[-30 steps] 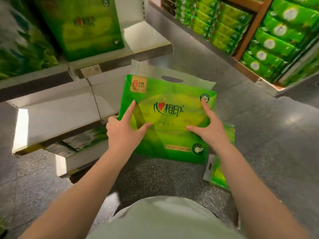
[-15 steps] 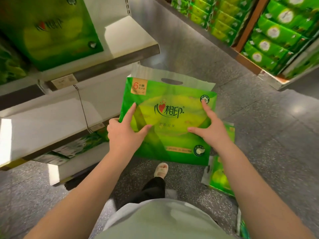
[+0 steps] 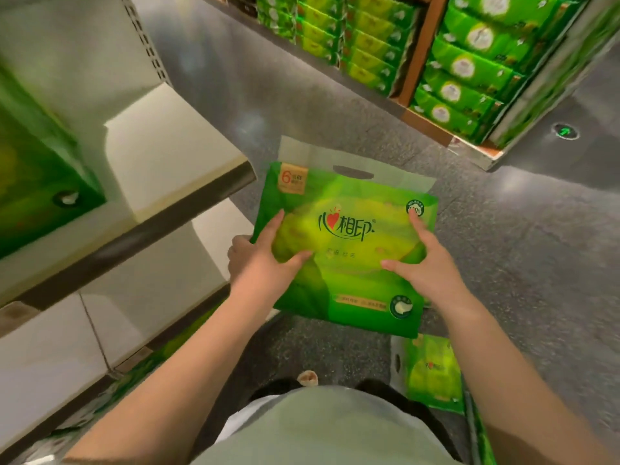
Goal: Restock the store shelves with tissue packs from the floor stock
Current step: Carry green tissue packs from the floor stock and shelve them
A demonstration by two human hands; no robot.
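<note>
A green tissue pack with a clear plastic carry handle at its top edge was held upright above the grey floor, its printed front turned toward the camera. An orange corner label bearing a "6" was shown at its upper left. A second green pack was laid flat on the floor below it, at the lower right. On the white shelf at the left, a shelved pack was seen, blurred.
</note>
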